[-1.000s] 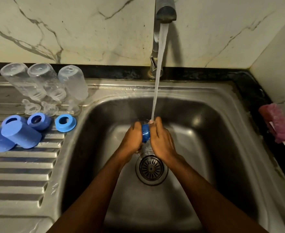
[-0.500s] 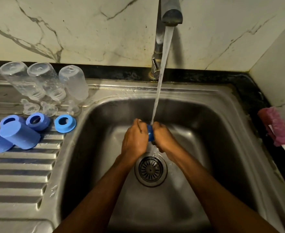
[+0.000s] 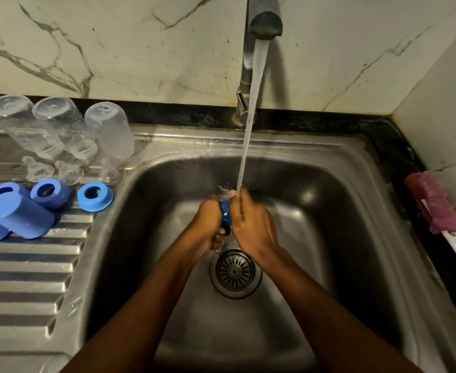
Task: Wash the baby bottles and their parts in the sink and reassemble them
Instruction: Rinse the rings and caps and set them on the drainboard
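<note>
While the water stream (image 3: 249, 130) from the tap (image 3: 265, 22) lands on them, the left hand (image 3: 208, 222) and the right hand (image 3: 251, 224) close from either side on a blue bottle part (image 3: 225, 214). Each hand's fingers curl round it, so only a narrow strip of blue shows between them; whether it is a collar or a cap cannot be told. The stream strikes at the right hand's fingertips. Both hands are held inside the steel sink (image 3: 356, 211), just behind the round drain (image 3: 234, 270).

On the ribbed drainboard (image 3: 27, 278) to the left, three blue collars (image 3: 95, 197) lie in a row with their holes up, and two blue caps (image 3: 19, 218) lie on their sides at the left edge, one touching the leftmost collar. Behind the collars stand three clear teats (image 3: 68, 172), and behind those three clear bottles (image 3: 60, 125) rest mouth down, close together.

To the right of the sink, a pink bottle brush (image 3: 434, 203) with a white handle lies on the dark worktop (image 3: 399, 157) against the wall.
</note>
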